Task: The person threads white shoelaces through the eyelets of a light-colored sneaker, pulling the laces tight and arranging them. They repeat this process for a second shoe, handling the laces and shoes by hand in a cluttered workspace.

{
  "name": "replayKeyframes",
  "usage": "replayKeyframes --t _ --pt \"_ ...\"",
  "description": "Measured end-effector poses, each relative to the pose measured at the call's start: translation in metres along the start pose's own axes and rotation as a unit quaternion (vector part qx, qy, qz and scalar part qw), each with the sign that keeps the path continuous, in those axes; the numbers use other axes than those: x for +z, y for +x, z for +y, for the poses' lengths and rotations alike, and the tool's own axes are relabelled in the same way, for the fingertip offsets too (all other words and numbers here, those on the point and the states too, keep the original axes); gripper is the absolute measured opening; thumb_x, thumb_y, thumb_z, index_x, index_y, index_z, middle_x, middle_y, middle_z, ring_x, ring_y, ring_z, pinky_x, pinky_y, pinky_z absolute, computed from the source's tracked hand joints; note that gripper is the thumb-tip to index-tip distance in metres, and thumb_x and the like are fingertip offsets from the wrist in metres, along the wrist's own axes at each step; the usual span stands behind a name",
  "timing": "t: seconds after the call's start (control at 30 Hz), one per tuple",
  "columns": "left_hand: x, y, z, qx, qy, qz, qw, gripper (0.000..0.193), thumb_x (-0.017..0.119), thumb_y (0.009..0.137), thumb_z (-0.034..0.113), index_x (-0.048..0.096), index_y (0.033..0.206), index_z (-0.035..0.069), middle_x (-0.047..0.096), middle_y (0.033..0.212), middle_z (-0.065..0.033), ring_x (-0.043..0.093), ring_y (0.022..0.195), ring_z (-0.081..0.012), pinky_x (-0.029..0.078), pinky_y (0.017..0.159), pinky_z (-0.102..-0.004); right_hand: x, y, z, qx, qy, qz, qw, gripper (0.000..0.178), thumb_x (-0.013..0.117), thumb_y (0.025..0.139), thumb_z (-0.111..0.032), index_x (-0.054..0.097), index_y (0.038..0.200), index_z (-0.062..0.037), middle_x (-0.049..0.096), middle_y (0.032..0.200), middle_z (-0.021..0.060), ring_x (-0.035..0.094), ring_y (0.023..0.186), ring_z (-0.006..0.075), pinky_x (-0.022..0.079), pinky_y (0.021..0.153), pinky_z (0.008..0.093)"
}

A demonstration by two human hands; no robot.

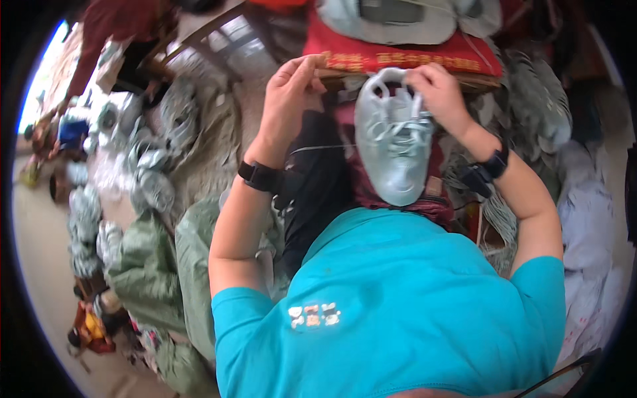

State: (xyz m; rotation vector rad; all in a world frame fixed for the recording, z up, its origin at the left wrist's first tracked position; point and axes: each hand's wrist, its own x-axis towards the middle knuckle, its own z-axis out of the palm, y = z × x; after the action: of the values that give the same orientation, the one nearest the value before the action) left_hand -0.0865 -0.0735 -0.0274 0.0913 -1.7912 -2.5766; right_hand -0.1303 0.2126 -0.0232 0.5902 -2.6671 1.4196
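Note:
A pale grey-white lace-up sneaker lies over my lap with its toe toward me and its heel opening away. My right hand grips the right side of the collar, fingers bent over its edge. To the left of the shoe, my left hand is raised and closed in a pinch; whatever is between the fingertips is too small to make out. Laces run across the upper and form loops near the collar. A thin pale strand stretches leftward from the shoe's side, over my dark trouser leg.
Beyond my hands stands a red-covered surface with more pale shoes on it. Shoe piles and green sacks fill the left; bundled laces and white bags lie right. People sit far left.

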Motion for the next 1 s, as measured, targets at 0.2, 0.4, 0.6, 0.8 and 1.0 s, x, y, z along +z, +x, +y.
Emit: replayKeyframes --t 0.2,0.4,0.6,0.8,1.0 --pt "-0.208 -0.080 -0.080 -0.083 0.438 0.185 0.876 0.028 0.068 0.093 0.026 0.067 0.105 0.002 0.061 0.084 0.0039 0.052 0.073 -0.0064 0.044 0.065 -0.0242 -0.001 -0.014 -0.007 -0.019 -0.054 -0.034 0.998 0.017 0.069 0.086 -0.018 0.064 0.088 -0.0027 0.055 0.084 0.0039 0.051 0.074 0.0140 0.044 0.068 0.0279" --pt "-0.217 -0.168 -0.127 -0.194 0.297 0.096 0.930 0.034 0.057 0.090 0.019 0.067 0.116 0.000 0.069 0.110 -0.0098 0.062 0.103 -0.0193 0.047 0.090 -0.0314 0.000 -0.017 0.006 -0.009 -0.038 -0.006 0.999 0.012 0.065 0.086 -0.014 0.063 0.088 -0.0022 0.054 0.084 0.0047 0.052 0.075 0.0136 0.045 0.069 0.0272" --pt "-0.234 -0.208 -0.134 -0.078 0.423 0.078 0.899 0.037 0.070 0.086 0.022 0.064 0.113 -0.002 0.062 0.119 -0.0126 0.056 0.116 -0.0250 0.043 0.099 -0.0340 0.004 -0.017 0.004 -0.037 -0.064 0.021 0.997 0.014 0.065 0.087 -0.016 0.064 0.091 -0.0025 0.057 0.088 0.0089 0.059 0.077 0.0205 0.048 0.070 0.0318" --pt "-0.190 -0.179 -0.032 -0.048 0.622 0.048 0.780 0.031 0.075 0.078 0.014 0.063 0.102 0.000 0.061 0.117 -0.0127 0.067 0.074 -0.0272 0.054 0.069 -0.0380 0.002 -0.026 0.000 0.015 -0.017 0.046 0.999 0.015 0.065 0.087 -0.018 0.064 0.090 -0.0032 0.058 0.091 0.0077 0.060 0.075 0.0198 0.049 0.070 0.0316" --pt "-0.063 -0.151 0.062 0.096 0.756 -0.103 0.639 0.022 0.063 0.069 0.001 0.061 0.091 0.001 0.058 0.101 -0.0147 0.061 0.093 -0.0344 0.050 0.080 -0.0422 -0.002 -0.033 -0.005 0.030 -0.018 0.052 0.998 0.016 0.065 0.087 -0.019 0.064 0.089 -0.0034 0.058 0.092 0.0084 0.060 0.077 0.0203 0.049 0.072 0.0320"
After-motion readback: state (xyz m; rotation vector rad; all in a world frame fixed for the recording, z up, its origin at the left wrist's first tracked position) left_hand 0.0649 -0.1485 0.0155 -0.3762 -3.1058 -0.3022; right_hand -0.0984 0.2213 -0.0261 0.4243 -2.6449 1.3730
